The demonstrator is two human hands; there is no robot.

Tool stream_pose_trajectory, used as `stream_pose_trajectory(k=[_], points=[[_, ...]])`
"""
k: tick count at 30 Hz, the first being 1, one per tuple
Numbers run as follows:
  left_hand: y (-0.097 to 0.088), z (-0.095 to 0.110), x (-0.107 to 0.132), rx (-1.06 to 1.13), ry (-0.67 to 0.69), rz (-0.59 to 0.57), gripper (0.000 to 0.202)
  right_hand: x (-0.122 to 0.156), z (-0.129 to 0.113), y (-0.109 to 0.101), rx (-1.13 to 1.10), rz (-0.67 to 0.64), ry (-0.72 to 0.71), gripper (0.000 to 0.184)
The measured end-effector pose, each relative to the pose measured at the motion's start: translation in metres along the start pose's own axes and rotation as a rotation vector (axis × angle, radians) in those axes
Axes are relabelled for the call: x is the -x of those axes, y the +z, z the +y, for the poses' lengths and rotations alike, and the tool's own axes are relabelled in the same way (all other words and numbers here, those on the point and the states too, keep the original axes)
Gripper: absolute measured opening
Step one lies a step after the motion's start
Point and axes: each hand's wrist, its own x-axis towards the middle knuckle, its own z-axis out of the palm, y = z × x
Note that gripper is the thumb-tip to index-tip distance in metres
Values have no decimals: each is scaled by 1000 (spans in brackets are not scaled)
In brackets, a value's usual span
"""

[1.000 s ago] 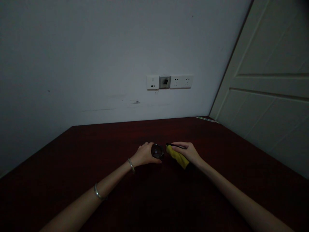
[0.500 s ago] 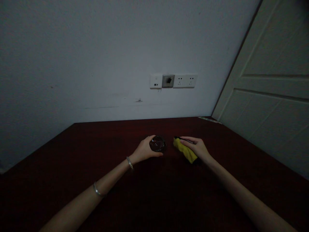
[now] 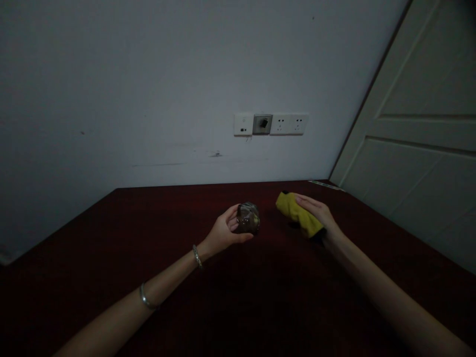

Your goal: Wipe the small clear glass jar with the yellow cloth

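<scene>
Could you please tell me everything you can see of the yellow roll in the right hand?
The yellow roll looks like soft, creased fabric, oblong, with a small dark tip at its far end. It is tilted, gripped from the side by the right hand, and seems to be held just above the dark red table.

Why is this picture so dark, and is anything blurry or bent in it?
Head view: dim, underexposed light; the dark red table loses detail and shows no clear shadows. Head view: the small dark object in the left hand is murky, only faint glints; the yellow bundle in the right hand reads clearly. Head view: the wide lens slants the door; little blur.
</scene>
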Motion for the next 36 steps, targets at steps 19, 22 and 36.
stream_pose_trajectory(k=[19, 22, 36], points=[[0, -7, 5, 73, 21, 98, 85, 7, -9, 73, -131, -284, 27, 45], [-2, -7, 7, 90, 30, 100, 80, 10, -5, 77, -124, -336, -43, 44], [-2, -6, 17, -29, 33, 16, 81, 8, -4, 71, 196, -379, -272, 36]])
